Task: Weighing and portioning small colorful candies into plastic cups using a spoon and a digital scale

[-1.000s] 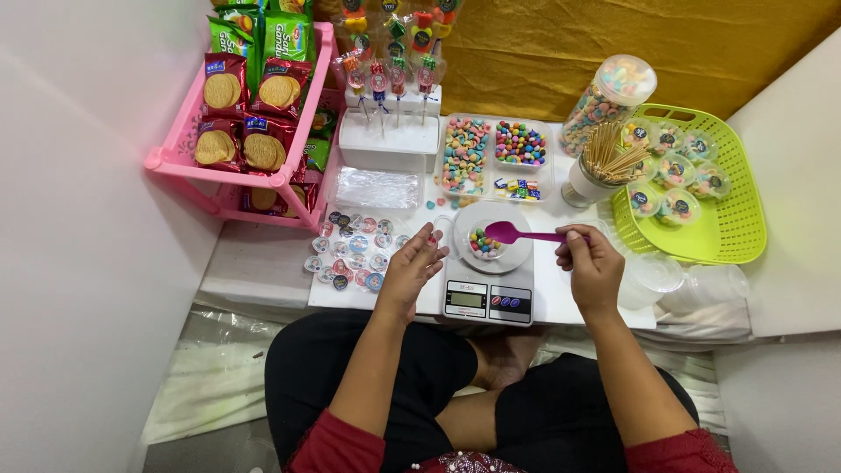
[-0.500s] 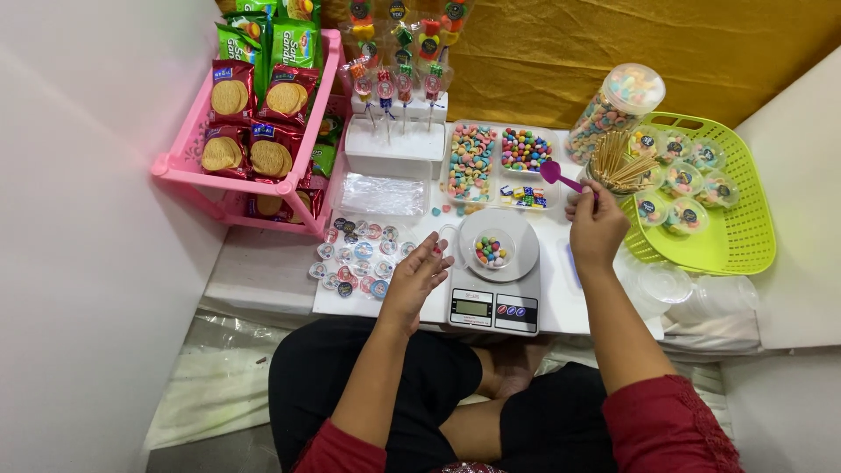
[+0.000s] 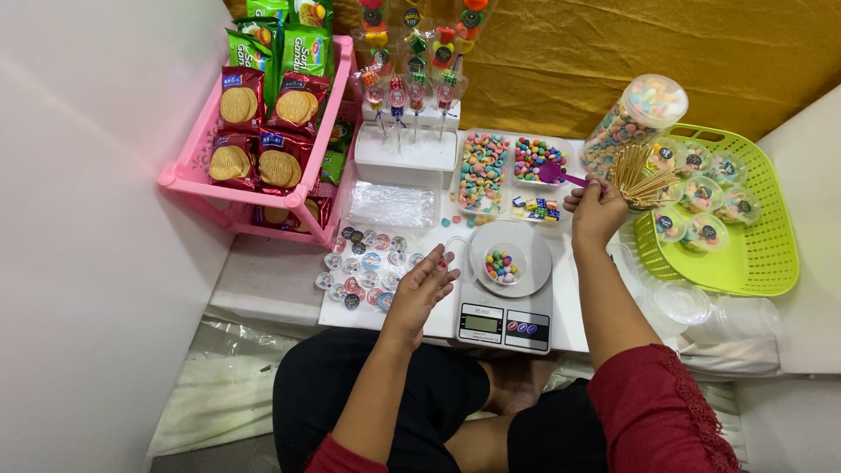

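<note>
Since the earlier frame the right hand [image 3: 597, 210], gripping the purple spoon [image 3: 554, 173], has reached the candy tray [image 3: 536, 159], while the cup [image 3: 501, 264] on the scale [image 3: 508, 298] sits part-filled beside the open, empty left hand [image 3: 422, 285].

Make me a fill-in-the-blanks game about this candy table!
The right hand holds a purple ____.
The small cup of candies sits on the ____.
The basket is coloured ____.
The biscuit packs hang on a ____ rack.

Missing words: spoon, scale, green, pink.
</note>
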